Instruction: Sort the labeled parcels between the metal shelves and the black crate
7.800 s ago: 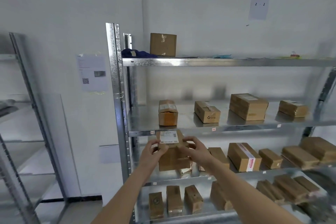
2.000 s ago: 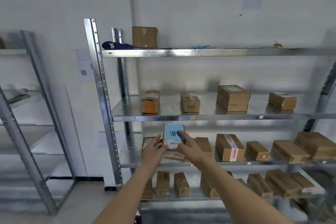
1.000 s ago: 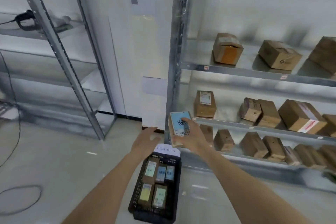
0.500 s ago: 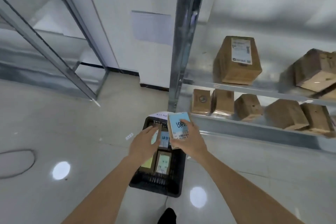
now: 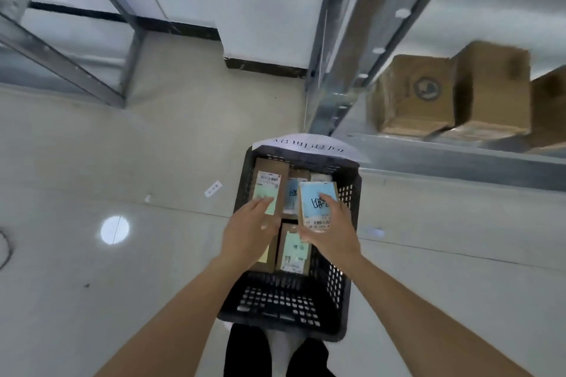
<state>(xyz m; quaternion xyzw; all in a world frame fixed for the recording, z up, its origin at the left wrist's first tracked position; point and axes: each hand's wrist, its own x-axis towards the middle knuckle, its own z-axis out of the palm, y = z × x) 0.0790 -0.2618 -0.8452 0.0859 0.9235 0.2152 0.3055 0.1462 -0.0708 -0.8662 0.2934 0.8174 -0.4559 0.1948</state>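
Blue-labelled parcel [image 5: 318,203] in right hand [image 5: 332,234], now lower over black crate [image 5: 349,193].

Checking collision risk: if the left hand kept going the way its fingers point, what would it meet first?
Probably the green-labelled parcel in the black crate; the left hand already overlaps its label, though height above it is unclear.

black latticed crate [image 5: 343,281]; brown parcels with pale green labels [image 5: 266,196], one light blue label [image 5: 318,203] with dark scrawl; grey metal shelves [image 5: 453,159].
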